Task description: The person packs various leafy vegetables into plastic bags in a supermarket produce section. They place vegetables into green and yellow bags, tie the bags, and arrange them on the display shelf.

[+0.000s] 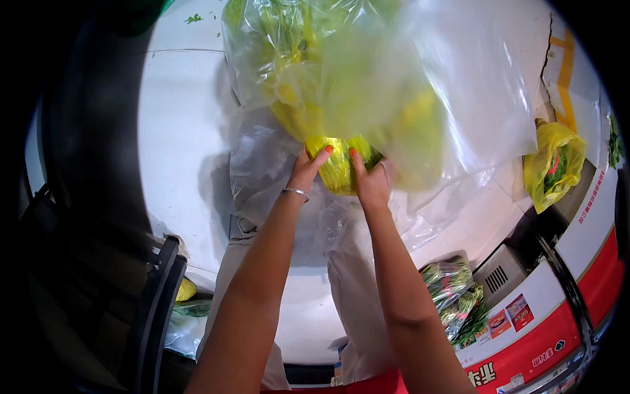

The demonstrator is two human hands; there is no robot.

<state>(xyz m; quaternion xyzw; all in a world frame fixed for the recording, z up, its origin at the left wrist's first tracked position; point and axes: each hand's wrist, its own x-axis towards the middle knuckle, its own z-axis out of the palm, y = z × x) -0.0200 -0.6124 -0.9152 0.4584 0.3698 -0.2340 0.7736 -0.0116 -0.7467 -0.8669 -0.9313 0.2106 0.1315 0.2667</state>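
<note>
Both of my hands grip a yellow plastic-wrapped bundle of leafy greens from its two sides. My left hand has its thumb on top of the wrapping, and my right hand mirrors it; the other fingers are mostly hidden. Just beyond the bundle, a large clear plastic bag spreads out, holding more yellow-wrapped greens. Parts of the bag are blurred. Its loose lower film extends around my wrists and below my hands.
At the right sits a yellow bag of greens. Bundled green vegetables lie beside a red and white freezer cabinet bearing writing. A black metal frame stands at the lower left. Leaf scraps lie on the white tiled floor.
</note>
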